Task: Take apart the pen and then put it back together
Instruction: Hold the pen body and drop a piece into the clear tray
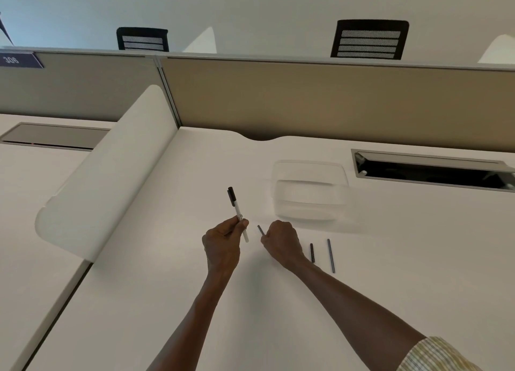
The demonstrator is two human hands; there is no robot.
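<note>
From the head camera, your left hand point(223, 241) is raised above the white desk point(172, 287), its fingers closed around the pen barrel point(238, 213). The barrel is white with a black cap at its far end, and it tilts up and away from you, the near end poking out below your thumb.

Your right hand point(281, 242) sits just beside the left, curled into a loose fist that pinches a small dark pen piece point(261, 229); only the short tip shows above your knuckles, aimed toward the barrel but not touching it.

To the right of your right wrist, two more pen parts lie on the desk: a short black piece point(311, 253) and, just beyond it, a longer thin grey rod point(330, 255), roughly parallel and apart.

Farther back sits a clear plastic container point(310, 189), blurred. A cable tray opening point(434, 170) is set into the desk at right.
</note>
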